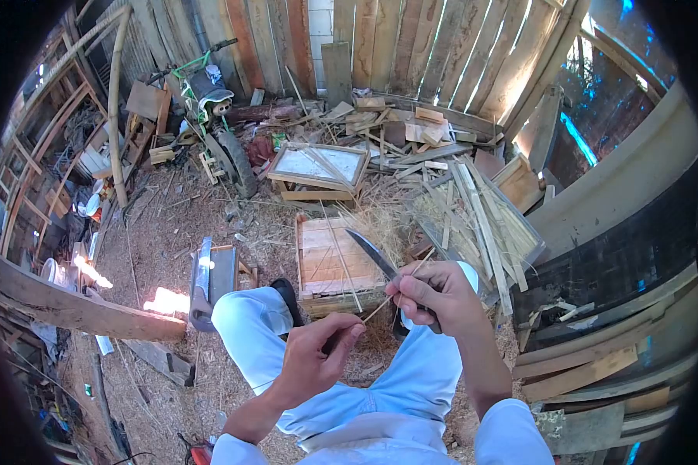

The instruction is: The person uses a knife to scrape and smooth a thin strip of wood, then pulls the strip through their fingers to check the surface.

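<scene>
**Knife and sliver, both hands closed**

Seated, knees in pale trousers below me. My right hand [434,298] is clamped around the handle of a knife [371,249]. The dark blade runs up and away to the left from my knuckles, tip out over the crate [329,260].

My left hand [314,360] sits lower and nearer my body. Thumb and fingers are pinched together on the near end of a thin sliver [380,308]. The sliver runs from that pinch up to the right and meets my right hand where the blade leaves the fist. Its far end pokes out past my right fingers. I cannot tell if the edge is biting into it.

Beyond the hands:
- Crate just ahead of both hands, a few loose straws lying across its boards.
- Heap of split strips [481,217] ahead and right of my right hand.
- Low stand with a metal block [202,283], left of my left knee.
- Framed panel [318,167] flat on the ground beyond the crate.
- Motorbike [217,116] far ahead to the left, against the plank fence [411,39].

Any lettering on the motorbike is too small to read.
</scene>
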Demonstrator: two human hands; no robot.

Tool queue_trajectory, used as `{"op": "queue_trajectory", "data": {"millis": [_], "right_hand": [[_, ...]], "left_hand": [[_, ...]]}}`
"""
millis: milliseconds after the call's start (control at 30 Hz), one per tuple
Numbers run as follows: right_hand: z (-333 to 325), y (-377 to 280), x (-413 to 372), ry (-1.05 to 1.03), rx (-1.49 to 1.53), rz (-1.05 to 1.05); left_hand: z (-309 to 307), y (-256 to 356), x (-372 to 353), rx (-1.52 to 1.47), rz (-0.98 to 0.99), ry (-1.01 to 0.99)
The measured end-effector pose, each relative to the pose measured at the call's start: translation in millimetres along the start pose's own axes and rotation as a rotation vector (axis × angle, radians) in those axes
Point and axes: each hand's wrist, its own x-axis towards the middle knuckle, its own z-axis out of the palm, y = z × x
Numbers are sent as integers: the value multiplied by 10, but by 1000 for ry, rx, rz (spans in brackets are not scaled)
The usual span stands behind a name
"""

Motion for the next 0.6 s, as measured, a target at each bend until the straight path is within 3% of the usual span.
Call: {"op": "queue_trajectory", "data": {"millis": [133, 300, 400, 600], "right_hand": [[-76, -35, 10, 22, -42, -4], [-351, -26, 103, 248, 74, -157], [-243, -13, 32, 160, 30, -110], [78, 275, 107, -21, -44, 39]], "left_hand": [[-13, -36, -24, -9, -9, -2], [-63, -170, -75, -2, -58, 21], [-68, -198, -39, 25, -97, 55], [56, -160, 70, 198, 117, 90]]}}
